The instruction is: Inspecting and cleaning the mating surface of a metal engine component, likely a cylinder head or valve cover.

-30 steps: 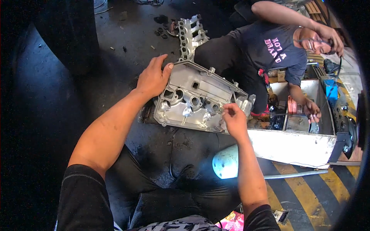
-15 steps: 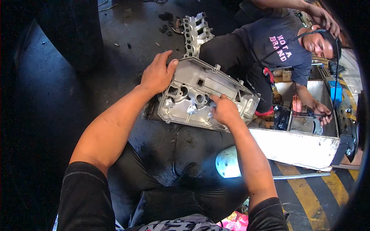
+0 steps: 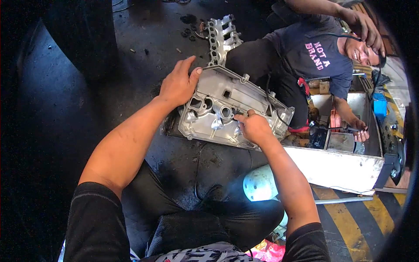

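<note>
A silver cast-metal engine cover (image 3: pixel 205 78) lies tilted in front of me, its hollow side up, with round ports and a small square hole. My left hand (image 3: pixel 178 85) rests against its upper left end, fingers stretched, thumb apart at the rim. My right hand (image 3: pixel 254 126) is on the cover's right half, its index fingertip at the edge of a round port (image 3: pixel 226 112). The other right fingers curl under, and anything inside them is hidden. A thin black cable (image 3: pixel 279 114) hangs across the cover's right end.
Beyond the cover stands a silver intake manifold (image 3: pixel 218 39). At right a person (image 3: pixel 314 52) sits behind a white open-topped box (image 3: pixel 331 168) of parts, holding a black cable. A pale perforated cylinder (image 3: pixel 259 183) lies by my right knee, near a metal pipe (image 3: pixel 340 200).
My right index fingertip has shifted slightly down on the cover. The other person's hands have moved, and their cable now crosses the cover's right end. My left hand stays put.
</note>
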A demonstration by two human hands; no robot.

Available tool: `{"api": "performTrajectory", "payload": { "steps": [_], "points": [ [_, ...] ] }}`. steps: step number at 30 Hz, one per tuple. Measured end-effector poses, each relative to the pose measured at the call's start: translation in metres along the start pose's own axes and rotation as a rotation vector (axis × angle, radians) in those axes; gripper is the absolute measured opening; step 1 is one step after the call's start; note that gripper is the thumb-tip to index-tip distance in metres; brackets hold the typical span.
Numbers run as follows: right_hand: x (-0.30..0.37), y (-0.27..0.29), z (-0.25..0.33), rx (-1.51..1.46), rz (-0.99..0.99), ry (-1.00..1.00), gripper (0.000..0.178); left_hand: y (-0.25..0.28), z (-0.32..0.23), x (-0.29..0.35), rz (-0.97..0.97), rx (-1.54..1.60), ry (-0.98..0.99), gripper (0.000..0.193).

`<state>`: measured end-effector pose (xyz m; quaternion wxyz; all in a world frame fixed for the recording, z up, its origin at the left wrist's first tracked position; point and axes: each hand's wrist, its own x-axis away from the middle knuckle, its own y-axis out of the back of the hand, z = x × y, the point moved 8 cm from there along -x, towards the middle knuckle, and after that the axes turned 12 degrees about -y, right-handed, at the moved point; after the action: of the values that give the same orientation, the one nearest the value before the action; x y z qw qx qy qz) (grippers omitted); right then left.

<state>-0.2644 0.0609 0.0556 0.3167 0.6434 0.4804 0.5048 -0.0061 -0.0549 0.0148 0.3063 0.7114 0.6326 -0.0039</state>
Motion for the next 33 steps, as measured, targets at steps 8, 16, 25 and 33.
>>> {"api": "performTrajectory", "payload": {
  "steps": [8,16,25,33],
  "points": [
    [-0.003,0.002,-0.001,-0.044,-0.023,-0.052,0.041,0.0,-0.001,-0.002,0.003,0.01,-0.004,0.056],
    [0.003,0.0,-0.01,-0.14,0.004,-0.062,0.034,0.0,0.001,-0.001,0.035,0.027,0.023,0.059],
    [0.033,-0.006,-0.059,-1.579,0.117,-0.379,0.038,-0.002,0.003,0.001,0.054,0.041,0.03,0.06],
    [0.044,-0.018,-0.061,-1.76,0.188,-0.399,0.033,-0.004,0.004,-0.002,0.009,0.016,-0.026,0.059]
  ]
}}
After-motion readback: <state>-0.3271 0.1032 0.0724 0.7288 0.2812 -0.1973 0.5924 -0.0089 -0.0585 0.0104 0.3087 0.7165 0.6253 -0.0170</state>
